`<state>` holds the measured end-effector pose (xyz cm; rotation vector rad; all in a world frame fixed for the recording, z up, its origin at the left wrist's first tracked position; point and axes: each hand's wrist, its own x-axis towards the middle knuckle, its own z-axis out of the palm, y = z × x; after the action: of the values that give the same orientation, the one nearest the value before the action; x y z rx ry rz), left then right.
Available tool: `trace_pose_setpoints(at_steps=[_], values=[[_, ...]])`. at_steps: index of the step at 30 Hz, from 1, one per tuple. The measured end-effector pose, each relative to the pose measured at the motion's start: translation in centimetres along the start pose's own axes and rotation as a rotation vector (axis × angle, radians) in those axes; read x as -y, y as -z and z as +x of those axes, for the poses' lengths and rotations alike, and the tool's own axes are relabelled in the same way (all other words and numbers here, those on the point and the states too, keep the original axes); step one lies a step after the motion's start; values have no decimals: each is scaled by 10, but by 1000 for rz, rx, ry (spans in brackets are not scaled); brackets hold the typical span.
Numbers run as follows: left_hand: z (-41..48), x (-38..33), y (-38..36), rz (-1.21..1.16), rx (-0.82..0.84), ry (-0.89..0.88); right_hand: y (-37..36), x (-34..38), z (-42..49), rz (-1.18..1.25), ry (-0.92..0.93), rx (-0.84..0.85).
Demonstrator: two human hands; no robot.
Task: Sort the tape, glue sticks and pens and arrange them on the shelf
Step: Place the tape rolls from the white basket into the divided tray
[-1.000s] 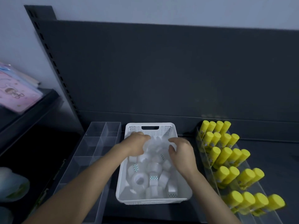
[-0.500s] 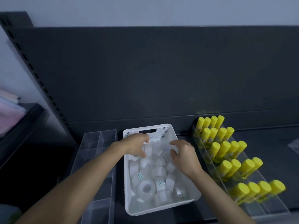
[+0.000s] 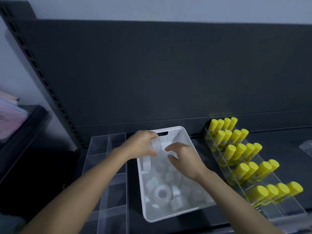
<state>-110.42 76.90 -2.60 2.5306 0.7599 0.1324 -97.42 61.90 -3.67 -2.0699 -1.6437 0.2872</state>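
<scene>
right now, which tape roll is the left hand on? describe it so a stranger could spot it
On the dark shelf, a white basket sits between a clear divided tray and the yellow glue sticks. Near its far handle slot, the left hand grips one clear tape roll. It stands on edge above the pile; the others lie loose below.

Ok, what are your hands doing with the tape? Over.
Left hand grips one tape roll over the white basket. Right hand in among the loose rolls, grip unclear. Nothing blocks the clear tray alongside.
</scene>
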Motion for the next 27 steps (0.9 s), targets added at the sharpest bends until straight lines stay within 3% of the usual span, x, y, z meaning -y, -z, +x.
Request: trace_pose_setpoints(at_steps=[5,11,20,23,27], values=[[-31,12,18,-171,-179,43,-22,24,20,-97,41,269],[-57,29,30,-242,-384,148,-47,32,48,-82,22,363],[-74,46,32,-212,-377,205,-49,28,73,-23,12,373],[-77,48,31,-197,-379,210,-29,24,80,-114,53,413],[-77,43,28,-209,-363,171,-15,25,74,-320,127,591]])
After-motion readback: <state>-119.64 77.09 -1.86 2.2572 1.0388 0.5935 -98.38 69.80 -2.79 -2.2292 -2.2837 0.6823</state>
